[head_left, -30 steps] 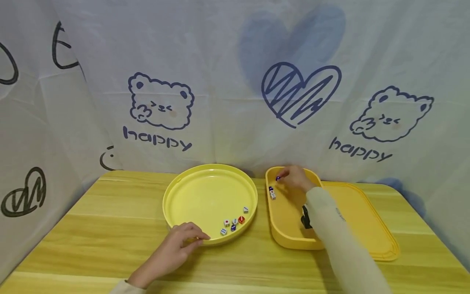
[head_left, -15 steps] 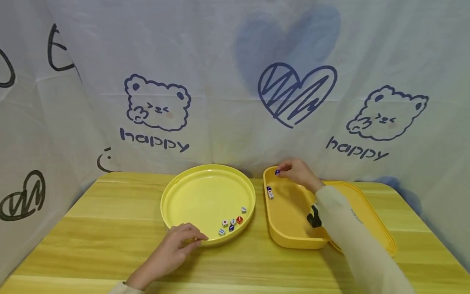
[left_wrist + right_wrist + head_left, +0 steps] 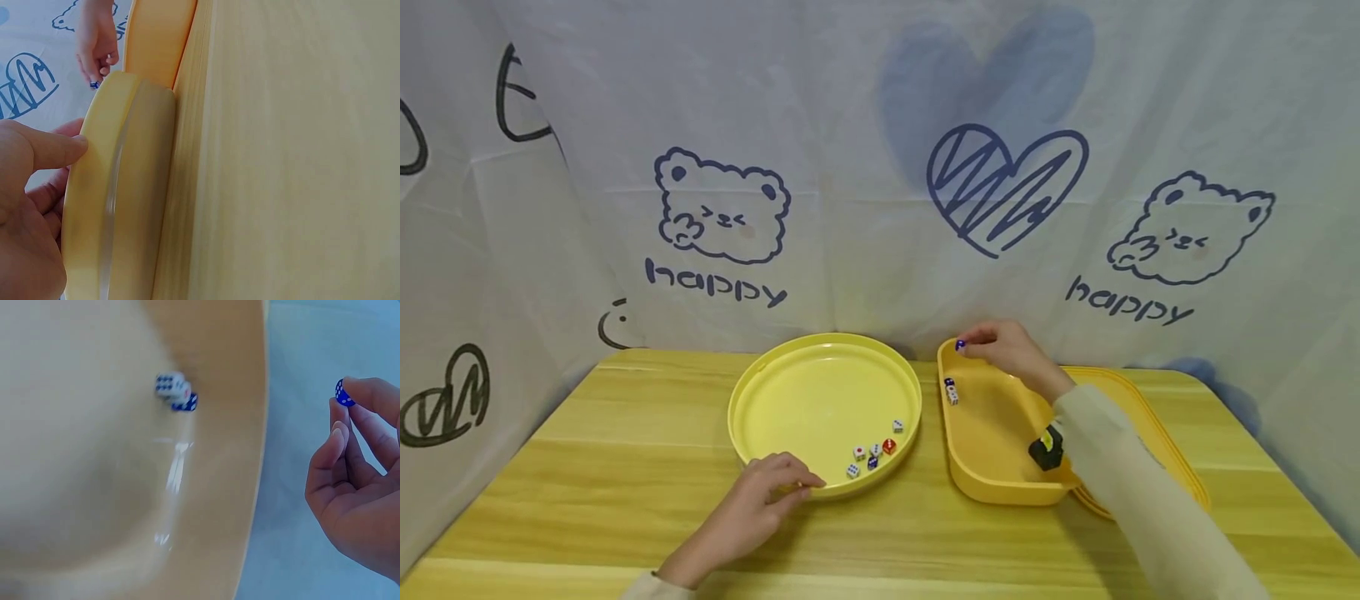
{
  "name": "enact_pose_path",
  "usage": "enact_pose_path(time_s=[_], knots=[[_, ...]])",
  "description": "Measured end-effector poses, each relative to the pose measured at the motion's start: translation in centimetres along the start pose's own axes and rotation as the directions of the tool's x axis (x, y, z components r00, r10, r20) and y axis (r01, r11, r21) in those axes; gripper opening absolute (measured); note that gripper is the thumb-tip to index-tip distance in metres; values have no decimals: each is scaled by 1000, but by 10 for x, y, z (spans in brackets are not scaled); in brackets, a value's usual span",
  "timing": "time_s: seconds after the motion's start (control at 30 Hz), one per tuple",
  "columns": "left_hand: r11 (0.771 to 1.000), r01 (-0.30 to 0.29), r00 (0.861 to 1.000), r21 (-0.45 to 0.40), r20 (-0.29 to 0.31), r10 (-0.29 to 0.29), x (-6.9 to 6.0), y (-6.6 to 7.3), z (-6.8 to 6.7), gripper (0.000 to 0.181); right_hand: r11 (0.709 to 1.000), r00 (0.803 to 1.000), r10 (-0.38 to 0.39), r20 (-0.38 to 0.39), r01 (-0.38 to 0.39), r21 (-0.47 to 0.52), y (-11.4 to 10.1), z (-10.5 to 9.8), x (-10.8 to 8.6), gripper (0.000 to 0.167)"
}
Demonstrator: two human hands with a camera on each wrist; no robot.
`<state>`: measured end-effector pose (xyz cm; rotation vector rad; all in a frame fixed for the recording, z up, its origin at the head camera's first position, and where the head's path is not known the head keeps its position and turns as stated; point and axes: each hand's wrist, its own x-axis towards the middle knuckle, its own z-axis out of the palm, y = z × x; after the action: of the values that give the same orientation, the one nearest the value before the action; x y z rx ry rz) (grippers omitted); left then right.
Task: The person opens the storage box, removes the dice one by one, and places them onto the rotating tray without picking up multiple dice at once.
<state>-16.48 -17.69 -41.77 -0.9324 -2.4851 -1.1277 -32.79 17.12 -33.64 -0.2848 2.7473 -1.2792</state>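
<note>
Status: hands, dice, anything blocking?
Left hand grips rim of round tray. Right hand pinches blue die near far rim of orange bin. Three more dice clustered inside bin. No obstruction seen at right hand.

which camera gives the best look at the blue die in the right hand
The right wrist view: the blue die looks largest there, its white dots visible, pinched in the right hand. The head view shows it small at the fingertips; the left wrist view shows just a tiny blue bit.
</note>
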Motion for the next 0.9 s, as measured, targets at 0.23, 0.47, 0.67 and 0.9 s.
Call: enact_pose_path(time_s=[0.23,0.47,0.67,0.9], knots=[[1000,-5,1000,4,0,5,1,0,-1,21,1000,1000,-1,-6,1,11,-17,0,-13,29],[1000,-24,1000,-10,-7,24,2,0,-2,22,997,997,-70,14,70,17,-29,6,-28,25],[1000,-12,1000,-19,1,12,2,-1,-2,21,983,983,-183,0,183,-26,-33,17,-41,19],[1000,-19,1000,-12,-6,19,1,-1,0,22,940,946,-322,-31,315,-134,-39,33,-55,11]])
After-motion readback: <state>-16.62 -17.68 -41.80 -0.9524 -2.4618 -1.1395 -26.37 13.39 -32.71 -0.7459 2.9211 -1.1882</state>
